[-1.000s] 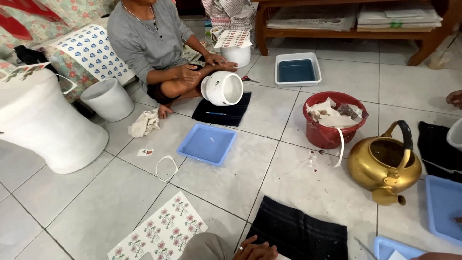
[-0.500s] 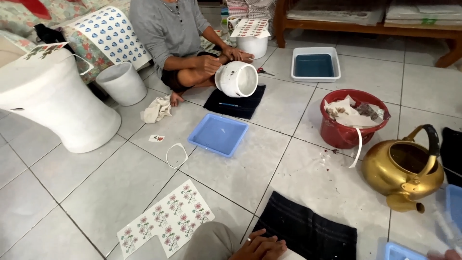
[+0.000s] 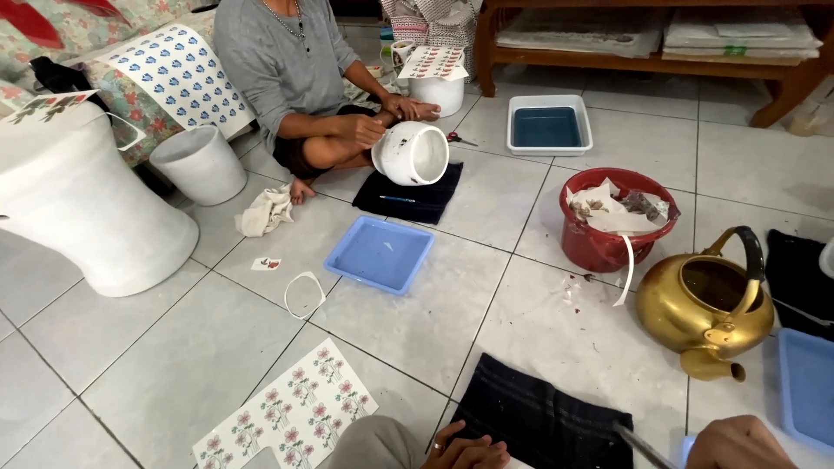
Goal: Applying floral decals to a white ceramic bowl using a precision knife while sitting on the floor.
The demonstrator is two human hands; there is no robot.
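My left hand (image 3: 465,452), a ring on one finger, rests with loose fingers on my knee at the near edge of a dark cloth (image 3: 539,417) spread on the tiled floor. It holds nothing. Only the back of my right hand (image 3: 738,443) shows at the bottom right. A thin grey blade-like tool (image 3: 638,445) pokes out beside it, and whether the hand grips it is hidden. A sheet of pink flower decals (image 3: 295,417) lies left of my knee.
Across from me a person in a grey shirt sits cross-legged and holds a white pot (image 3: 410,153) over another dark cloth. Around us are a blue tray (image 3: 380,254), red bucket of paper scraps (image 3: 608,247), gold kettle (image 3: 704,304), large white pot (image 3: 78,208) and white bucket (image 3: 200,165).
The view has shifted a little. My right hand has come further into the frame at the bottom right. The other person has turned the white pot slightly.
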